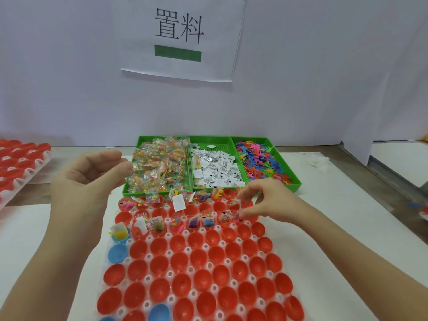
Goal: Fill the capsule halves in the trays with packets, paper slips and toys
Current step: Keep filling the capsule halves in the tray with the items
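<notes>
Red capsules [243, 230] near the tray's [205, 246] far right corner: my right hand [271, 202] pinches a packet [239, 210] over one, left hand [90, 174] hangs loose.

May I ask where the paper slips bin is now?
In the head view, the paper slips bin sits centre-back, between the packet bin to its left and the toy bin to its right.

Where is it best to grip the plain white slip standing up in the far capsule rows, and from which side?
Probably its upper edge, from above: the white slip stands nearly upright with its lower end among the red capsule halves, so a pinch across its flat faces fits.
</notes>
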Motion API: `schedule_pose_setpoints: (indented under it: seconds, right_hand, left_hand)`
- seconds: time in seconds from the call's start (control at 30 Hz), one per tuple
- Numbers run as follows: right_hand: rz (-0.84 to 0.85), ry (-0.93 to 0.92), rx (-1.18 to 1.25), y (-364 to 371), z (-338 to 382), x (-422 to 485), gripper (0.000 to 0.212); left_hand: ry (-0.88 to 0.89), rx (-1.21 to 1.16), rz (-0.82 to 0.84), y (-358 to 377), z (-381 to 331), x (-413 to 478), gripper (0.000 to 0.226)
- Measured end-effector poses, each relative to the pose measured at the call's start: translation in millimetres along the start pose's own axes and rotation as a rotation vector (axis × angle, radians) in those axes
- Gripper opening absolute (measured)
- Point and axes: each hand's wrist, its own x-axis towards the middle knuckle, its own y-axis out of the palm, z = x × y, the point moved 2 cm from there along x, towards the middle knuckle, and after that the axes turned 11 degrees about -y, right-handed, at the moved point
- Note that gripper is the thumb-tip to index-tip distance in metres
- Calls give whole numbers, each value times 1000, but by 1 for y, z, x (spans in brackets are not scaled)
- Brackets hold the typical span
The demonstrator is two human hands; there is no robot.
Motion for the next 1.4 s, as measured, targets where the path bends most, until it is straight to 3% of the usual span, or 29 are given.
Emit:
schedule_pose_setpoints:
  seconds: [0.1,0.17,0.23,0.33,0.43,0.5,0.57,0.77,0.9,1.0,1.1,1.23,1.4]
  right_hand:
    - [-251,17,146,-27,-10,8,16]
    - [-525,15,146,-47,-23,16,12]
    - [-625,53,66,-58,-40,27,13]
    - [-412,162,-89,-59,-67,50,16]
    - [-74,235,-199,-41,-83,66,36]
    - [-1,261,-224,-32,-87,72,32]
    - [-42,249,-204,-29,-87,75,12]
    - [-348,181,-199,-20,-91,69,9]
    - [-656,81,-46,-18,-93,57,9]
    - [-821,25,119,-17,-88,46,13]
    - [-921,-25,199,-15,-82,33,13]
    - [-1049,-39,338,-24,-74,10,13]
    - [-998,-57,564,-36,-49,-7,12]
  left_hand:
    - [1,-24,5,-1,5,4,36]
    - [-8,-35,-38,1,7,6,53]
    - [-40,-38,-64,1,8,6,68]
    - [-81,-13,-84,4,10,6,72]
    - [-136,-25,-107,7,14,7,47]
    - [-166,-27,-99,15,16,6,31]
    - [-179,28,-50,32,16,7,23]
    - [-156,750,346,118,37,57,17]
    - [-71,1172,465,164,72,89,29]
    - [-92,1448,494,175,90,98,19]
    - [-138,1440,482,175,98,107,16]
    - [-58,1343,427,171,100,109,11]
    - [-130,862,243,154,87,101,3]
